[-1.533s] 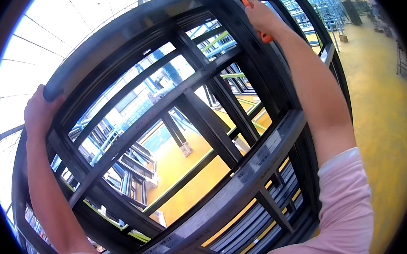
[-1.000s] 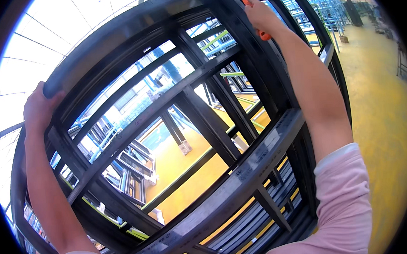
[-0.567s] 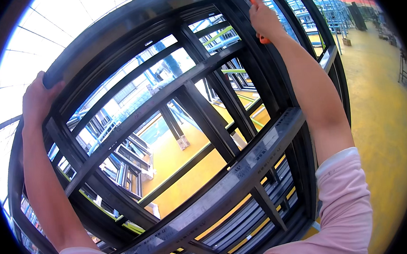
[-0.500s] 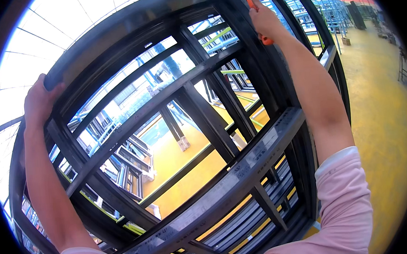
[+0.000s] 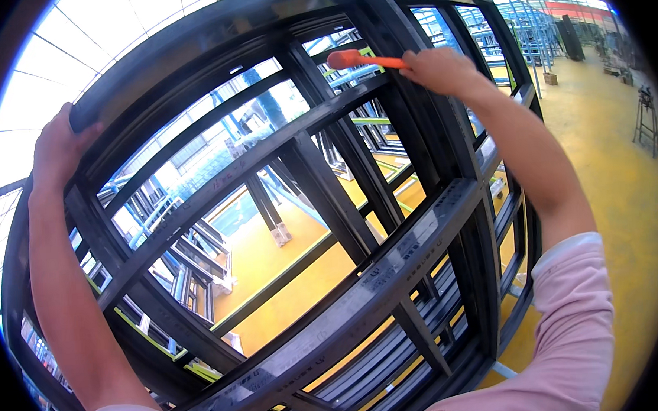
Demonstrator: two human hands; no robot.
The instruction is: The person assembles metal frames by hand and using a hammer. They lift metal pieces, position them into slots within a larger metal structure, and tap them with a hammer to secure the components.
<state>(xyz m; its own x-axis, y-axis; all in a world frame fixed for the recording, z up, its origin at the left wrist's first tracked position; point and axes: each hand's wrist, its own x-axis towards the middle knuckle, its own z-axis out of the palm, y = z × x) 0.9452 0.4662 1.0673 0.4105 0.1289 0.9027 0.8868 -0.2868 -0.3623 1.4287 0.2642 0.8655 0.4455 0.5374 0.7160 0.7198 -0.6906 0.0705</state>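
Observation:
A large dark grey metal window frame (image 5: 296, 144) with crossing bars stands upright before me and fills most of the view. My left hand (image 5: 57, 149) is wrapped over its upper left edge, the thumb on the near side and the fingers partly hidden behind. My right hand (image 5: 441, 71) grips the handle of an orange mallet (image 5: 345, 59) near the frame's upper right. The mallet lies nearly level, its head pointing left in front of an upper opening. Whether the head touches a bar, I cannot tell.
Through the openings appear other leaning frames (image 5: 190, 261) and yellow floor (image 5: 274, 298). Long grey profiles (image 5: 382, 366) lie low behind the front bars. On the right are blue racks (image 5: 525, 46), a small brown box (image 5: 550, 79) and a dark stand (image 5: 646, 118).
The orange mallet has swung from upright to nearly level, its head dropping down and left. My right hand has come lower and slightly right. My left hand keeps its hold on the frame.

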